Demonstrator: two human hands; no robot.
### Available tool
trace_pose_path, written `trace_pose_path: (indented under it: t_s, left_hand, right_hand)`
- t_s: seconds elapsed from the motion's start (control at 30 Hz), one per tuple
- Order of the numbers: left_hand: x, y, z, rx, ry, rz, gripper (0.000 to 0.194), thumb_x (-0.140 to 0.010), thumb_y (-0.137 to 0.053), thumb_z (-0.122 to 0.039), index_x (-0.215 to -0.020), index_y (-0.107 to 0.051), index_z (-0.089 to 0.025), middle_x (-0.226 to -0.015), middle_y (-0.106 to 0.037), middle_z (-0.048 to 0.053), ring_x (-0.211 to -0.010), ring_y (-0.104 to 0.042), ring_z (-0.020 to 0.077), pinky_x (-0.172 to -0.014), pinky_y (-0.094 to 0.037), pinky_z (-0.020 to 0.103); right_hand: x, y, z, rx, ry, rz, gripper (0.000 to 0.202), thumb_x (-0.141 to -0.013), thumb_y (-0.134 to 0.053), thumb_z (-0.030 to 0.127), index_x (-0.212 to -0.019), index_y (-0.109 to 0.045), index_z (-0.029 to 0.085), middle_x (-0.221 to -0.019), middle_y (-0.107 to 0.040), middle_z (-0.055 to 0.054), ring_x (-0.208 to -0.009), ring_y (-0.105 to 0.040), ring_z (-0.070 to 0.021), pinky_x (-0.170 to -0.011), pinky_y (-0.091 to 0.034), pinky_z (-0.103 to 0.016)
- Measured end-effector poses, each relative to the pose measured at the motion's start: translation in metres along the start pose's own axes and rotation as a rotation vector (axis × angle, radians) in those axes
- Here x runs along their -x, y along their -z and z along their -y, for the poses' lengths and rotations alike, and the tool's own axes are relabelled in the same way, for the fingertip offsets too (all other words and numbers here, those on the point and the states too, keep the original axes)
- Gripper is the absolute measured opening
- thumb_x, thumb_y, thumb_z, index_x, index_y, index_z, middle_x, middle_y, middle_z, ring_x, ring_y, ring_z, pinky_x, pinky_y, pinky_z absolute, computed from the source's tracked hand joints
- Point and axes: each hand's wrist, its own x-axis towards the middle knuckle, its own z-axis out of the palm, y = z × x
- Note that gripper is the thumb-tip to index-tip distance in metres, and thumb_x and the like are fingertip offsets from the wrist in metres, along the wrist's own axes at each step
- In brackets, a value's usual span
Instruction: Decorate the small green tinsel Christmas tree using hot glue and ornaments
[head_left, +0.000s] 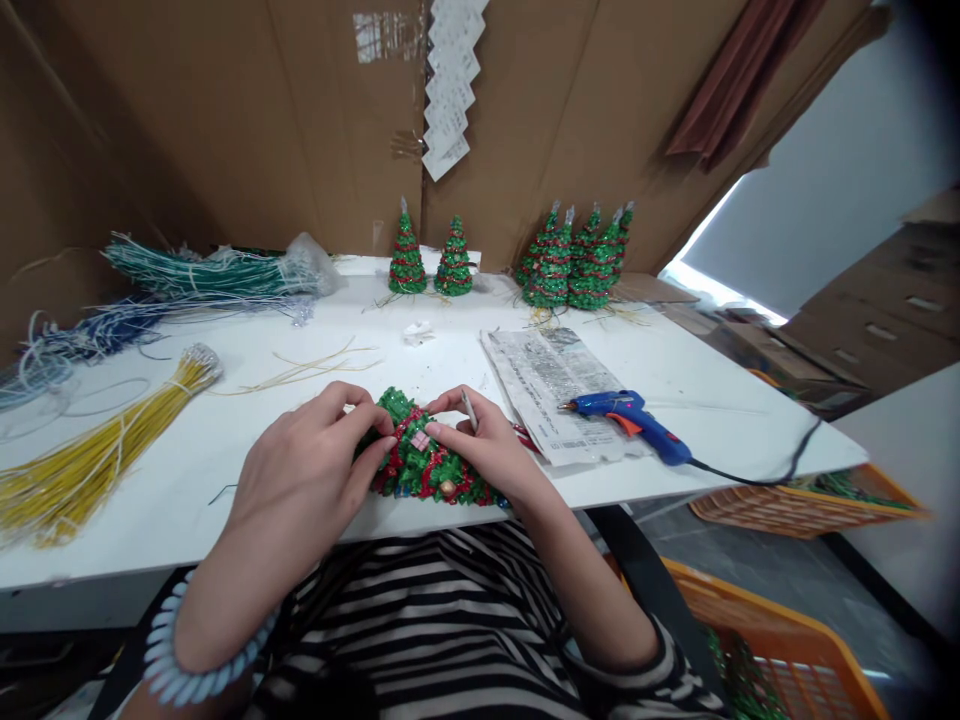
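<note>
A small green Christmas tree with red garland and tiny ornaments lies on its side at the table's front edge, its tip towards the upper left. My left hand pinches at the tree's upper part with thumb and index finger. From the right, my right hand grips the tree's other side, thumb near a small pink piece. A slim silvery tool sticks up between the right fingers; its kind is unclear. Something red shows behind that hand, mostly hidden.
A blue glue gun rests on folded newspaper, its cord trailing right. Several finished trees stand at the back, with two more trees left of them. Yellow wire bundles and green wires lie left. Orange baskets stand below right.
</note>
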Motion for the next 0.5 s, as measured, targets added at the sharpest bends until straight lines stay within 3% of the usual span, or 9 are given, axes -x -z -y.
trace_pose_path:
  t_s: [0.27, 0.5]
  left_hand:
    - [-0.0029, 0.0007, 0.0054, 0.108, 0.001, 0.062, 0.015, -0.088, -0.05, -0.026, -0.082, -0.063, -0.023, -0.093, -0.06, 0.001, -0.051, -0.049, 0.0116, -0.052, -0.038, 0.028]
    - [-0.0017, -0.0023, 0.0034, -0.006, -0.096, 0.025, 0.016, -0.09, -0.045, -0.021, -0.085, -0.06, -0.02, -0.094, -0.059, 0.005, -0.062, -0.054, 0.0178, -0.059, -0.04, 0.032]
  right_hand:
    - [0.0004, -0.0008, -0.0002, -0.012, -0.027, 0.009, 0.026, -0.078, -0.069, 0.04, -0.092, -0.057, 0.022, -0.094, -0.065, 0.0, -0.055, -0.048, -0.0074, -0.051, -0.039, -0.023]
    - [-0.0007, -0.0009, 0.0001, -0.003, -0.006, -0.002, 0.024, -0.078, -0.069, 0.04, -0.091, -0.057, 0.023, -0.094, -0.065, 0.0, -0.058, -0.051, -0.009, -0.053, -0.041, -0.024]
